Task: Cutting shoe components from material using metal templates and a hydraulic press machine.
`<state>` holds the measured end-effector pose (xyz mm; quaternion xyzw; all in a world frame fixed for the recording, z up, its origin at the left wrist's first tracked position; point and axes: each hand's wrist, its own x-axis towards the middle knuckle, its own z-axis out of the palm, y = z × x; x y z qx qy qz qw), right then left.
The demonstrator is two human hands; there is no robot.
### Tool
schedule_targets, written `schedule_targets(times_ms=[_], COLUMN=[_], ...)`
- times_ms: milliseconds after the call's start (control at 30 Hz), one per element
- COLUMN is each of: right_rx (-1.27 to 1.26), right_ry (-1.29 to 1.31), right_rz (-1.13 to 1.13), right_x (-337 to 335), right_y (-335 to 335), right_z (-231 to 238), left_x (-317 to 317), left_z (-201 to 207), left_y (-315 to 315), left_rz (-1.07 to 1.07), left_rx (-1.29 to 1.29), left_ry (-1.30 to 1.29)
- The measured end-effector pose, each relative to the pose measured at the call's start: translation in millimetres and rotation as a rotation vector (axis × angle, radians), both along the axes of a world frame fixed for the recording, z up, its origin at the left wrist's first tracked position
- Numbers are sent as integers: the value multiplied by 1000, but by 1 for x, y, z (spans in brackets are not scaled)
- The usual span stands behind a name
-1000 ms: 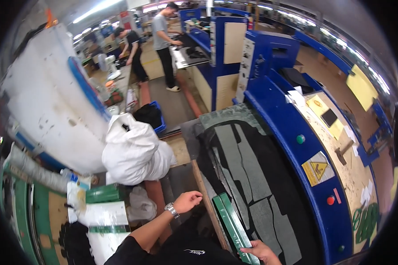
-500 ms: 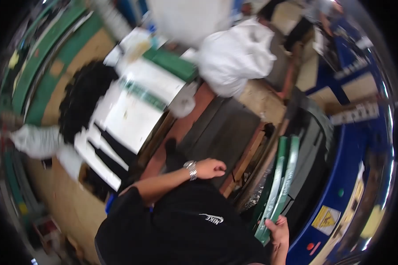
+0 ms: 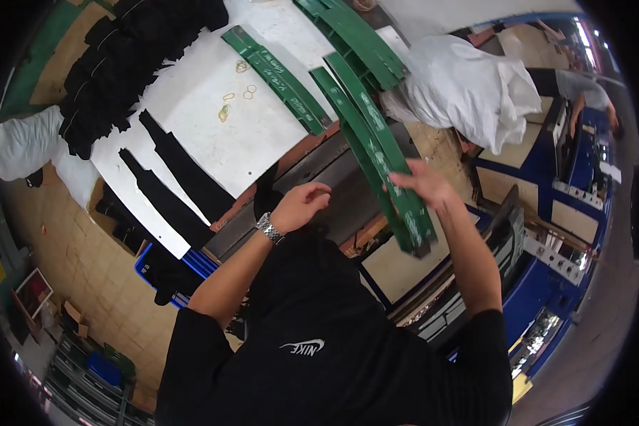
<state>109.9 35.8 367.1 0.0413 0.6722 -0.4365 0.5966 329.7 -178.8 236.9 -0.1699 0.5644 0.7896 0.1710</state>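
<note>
My right hand [image 3: 420, 183] grips a long green cutting die [image 3: 378, 145] near its lower end. The die has two narrow parallel walls with white handwriting, and slants up toward the white table. My left hand [image 3: 302, 207], with a metal watch at the wrist, hangs empty in front of my body, its fingers loosely bent and a little apart. Another green die [image 3: 275, 79] lies along the right side of the white table. A wider green die [image 3: 355, 42] rests beyond it. Two black cut strips [image 3: 165, 195] lie on the table's near left part.
Stacked black pieces [image 3: 131, 64] cover the white table's [image 3: 199, 99] far left side, with rubber bands [image 3: 224, 112] near its middle. A stuffed white sack [image 3: 468, 85] stands at the right. Blue machinery [image 3: 532, 298] lines the right side. A blue crate [image 3: 149, 266] sits below the table.
My right hand has brought the green die up from low right to in front of me, near the table. My left hand has shifted slightly left and up. The view has turned toward the table.
</note>
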Motion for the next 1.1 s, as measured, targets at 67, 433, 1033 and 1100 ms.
schedule_targets(times_ms=[67,433,1033,1100], right_rx=[-16,-102,4,54], right_ry=[-6,92,747,1239], right_rz=[39,251,546,510], right_x=[-46,-185,-160,-160], right_y=[-42,-215,-246,-209], right_z=[-35,-208,-268,-269], left_x=[1,111,128,105], left_z=[-14,-67,-64,-70], left_y=[-28,-98,-126,-129], left_rz=[61,440,483,393], left_rx=[-10,67,52,55], left_ry=[-43,-602,-676,-608])
